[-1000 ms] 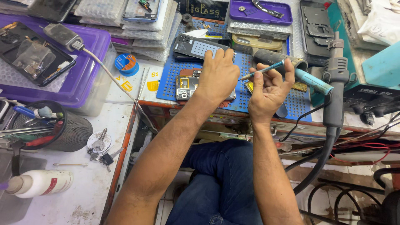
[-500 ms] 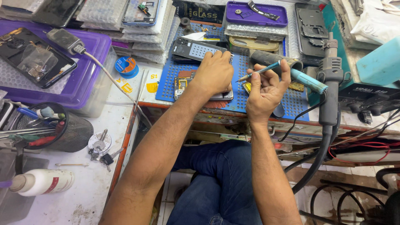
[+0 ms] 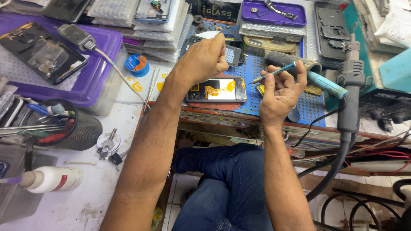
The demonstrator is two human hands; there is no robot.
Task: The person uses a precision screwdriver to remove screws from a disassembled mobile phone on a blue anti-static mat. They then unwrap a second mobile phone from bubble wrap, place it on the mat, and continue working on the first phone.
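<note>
The opened phone (image 3: 216,90) lies at six o'clock below the fisted, seemingly empty left hand (image 3: 204,60) and nine o'clock of the right hand (image 3: 280,92), which pinches a screwdriver (image 3: 274,72).

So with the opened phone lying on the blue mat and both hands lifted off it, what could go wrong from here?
1. The left hand pinches a small pale part above the opened phone; it could slip into the clutter.
2. The screwdriver in the right hand points toward the phone; a slip might scratch its exposed orange flex.
3. The hot-air gun stands close to the right hand; an elbow or snagged cable could knock it.
</note>
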